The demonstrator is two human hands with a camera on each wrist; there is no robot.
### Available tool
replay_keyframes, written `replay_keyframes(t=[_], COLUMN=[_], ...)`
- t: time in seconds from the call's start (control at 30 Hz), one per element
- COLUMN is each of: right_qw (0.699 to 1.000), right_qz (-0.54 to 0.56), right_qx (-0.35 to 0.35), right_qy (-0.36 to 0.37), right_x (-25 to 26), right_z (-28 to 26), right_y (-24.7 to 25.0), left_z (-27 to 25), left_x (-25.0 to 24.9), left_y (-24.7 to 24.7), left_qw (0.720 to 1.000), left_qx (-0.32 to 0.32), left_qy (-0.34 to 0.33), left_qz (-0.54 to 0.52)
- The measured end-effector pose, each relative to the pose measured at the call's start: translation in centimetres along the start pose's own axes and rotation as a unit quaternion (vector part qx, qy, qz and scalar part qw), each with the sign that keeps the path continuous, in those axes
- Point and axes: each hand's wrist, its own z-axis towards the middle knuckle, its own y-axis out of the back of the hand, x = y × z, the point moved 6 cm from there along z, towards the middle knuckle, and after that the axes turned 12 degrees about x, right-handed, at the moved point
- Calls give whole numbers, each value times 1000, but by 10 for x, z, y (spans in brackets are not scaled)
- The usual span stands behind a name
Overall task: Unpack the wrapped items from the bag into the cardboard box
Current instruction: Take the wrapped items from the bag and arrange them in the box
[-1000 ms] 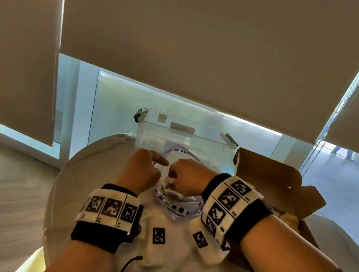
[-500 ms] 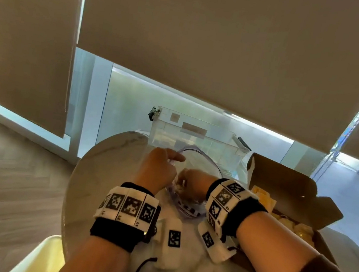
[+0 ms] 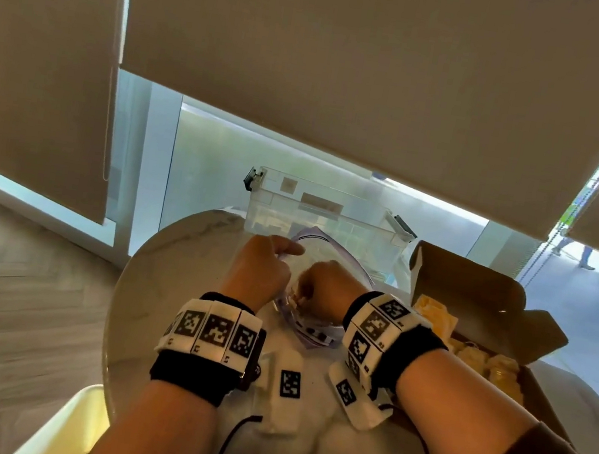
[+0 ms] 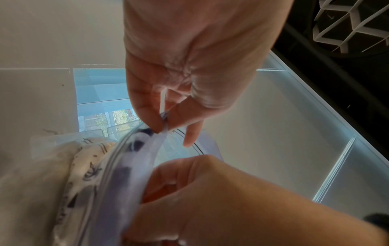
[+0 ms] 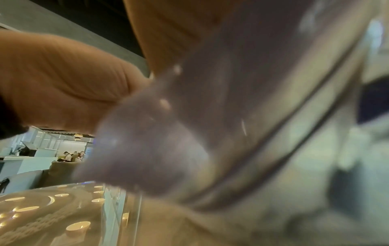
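Left hand [image 3: 260, 267] pinches the bag [image 3: 327, 266] rim just left of the cardboard box [image 3: 474, 292]; right hand [image 3: 324, 287], inside, probably clenches a wrapped item [image 4: 80, 166]. Keep the mouth taut, lift straight out.

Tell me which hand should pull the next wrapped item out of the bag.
Right. The right hand is already down inside the bag mouth and nearest the cardboard box, while the left hand pinches the bag's rim, holding it open.

Right hand [image 3: 324, 285] fingers hidden inside bag [image 3: 329, 249]
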Motion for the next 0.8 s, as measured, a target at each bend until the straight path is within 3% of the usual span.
replay_keyframes(t=[0.2,0.3,0.37,0.43,0.5,0.6,0.7,0.8], right_qw=[995,984,962,922,868,809,749,674], right_qz=[48,131,229,342,446,525,579,644], right_qx=[-69,-99,-126,-157,-185,-226,-279,-319], right_qy=[49,74,82,95,113,138,161,169], right_x=[1,-1,-9,-19,-30,-42,-58,-80], right_z=[-26,-53,-72,-92,-110,-129,-140,-146], right_y=[31,49,57,61,59,53,49,43], left_z=[2,2,0,-3,-10,-13,-10,-22], left_x=[-1,-2,-11,-23,-37,-55,-66,-82], left_y=[0,1,1,3,-2,-25,-55,-79], left_qw=[1000,1000,999,991,979,965,945,923], left_qx=[-3,0,-15,-35,-9,93,215,353], left_qy=[1,7,-29,-84,-119,-132,-68,-66], left_qz=[2,-6,-30,-95,-165,-205,-236,-141])
